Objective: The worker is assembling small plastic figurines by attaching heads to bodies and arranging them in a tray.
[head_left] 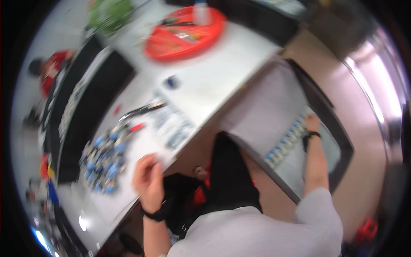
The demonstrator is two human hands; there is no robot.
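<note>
My right hand [312,123] reaches into a dark-rimmed tray [347,150] on the right, at the far end of a slanting row of small blue-and-white parts [286,143]. Its fingers look closed, but what they hold is too small and blurred to name. Over the near edge of the white table [239,55] hovers my left hand [147,182], fingers loosely bent and apart, with nothing visible in it. Left of that hand lies a heap of small blue and grey parts [105,160]. A long black-and-silver hand tool [143,110] rests beyond the heap.
A round red tray [154,53] holding tools and a bottle [201,13] stands far back. A printed sheet [173,126], a dark blue item [172,82] and a small red piece [137,127] lie on the table. Black bins [96,107] line the left; a green bag [110,15] sits behind.
</note>
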